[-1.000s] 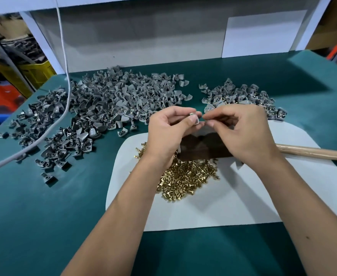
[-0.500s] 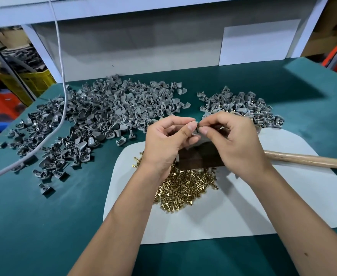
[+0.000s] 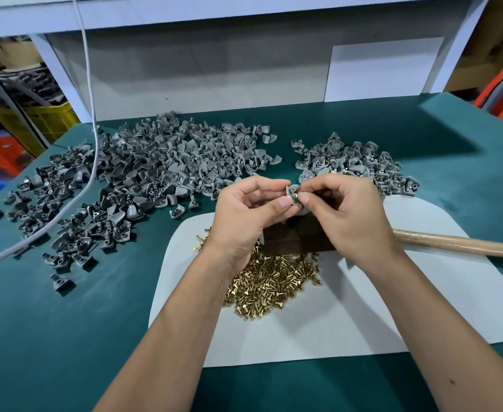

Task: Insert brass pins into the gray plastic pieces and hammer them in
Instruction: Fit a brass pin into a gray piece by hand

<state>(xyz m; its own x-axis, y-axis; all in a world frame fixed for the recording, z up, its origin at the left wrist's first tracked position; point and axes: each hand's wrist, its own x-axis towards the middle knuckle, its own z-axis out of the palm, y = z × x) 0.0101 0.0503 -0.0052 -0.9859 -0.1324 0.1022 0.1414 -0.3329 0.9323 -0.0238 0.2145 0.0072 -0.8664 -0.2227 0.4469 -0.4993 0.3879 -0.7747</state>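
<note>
Both hands meet above the far edge of the white mat [image 3: 363, 307] on the counter [image 3: 65, 337]. The left hand [image 3: 244, 215] pinches one gray plastic piece [image 3: 291, 191] between thumb and fingertips, and the right hand [image 3: 348, 215] pinches a brass pin [image 3: 295, 198] against it; the pin's head shows as a small gold spot on the piece. Whether the shank has entered the hole cannot be told.

The step in hand looks like seating the pin by hand before hammering. To do it well, the person should hold the piece steady with the hole facing the right hand, keep the pin square to the hole and press it until it stands unaided. A tilted pin would likely bend or jam under the hammer.

Loose brass pins [image 3: 274, 286] lie heaped on the mat just beneath the wrists. A dark block [image 3: 297, 239] sits beyond them, likely the striking surface. The wooden hammer handle [image 3: 467, 246] lies to the right. Unfilled gray pieces [image 3: 155, 173] spread across the left; a smaller pile [image 3: 363, 165], some showing brass, lies at the right.
</note>
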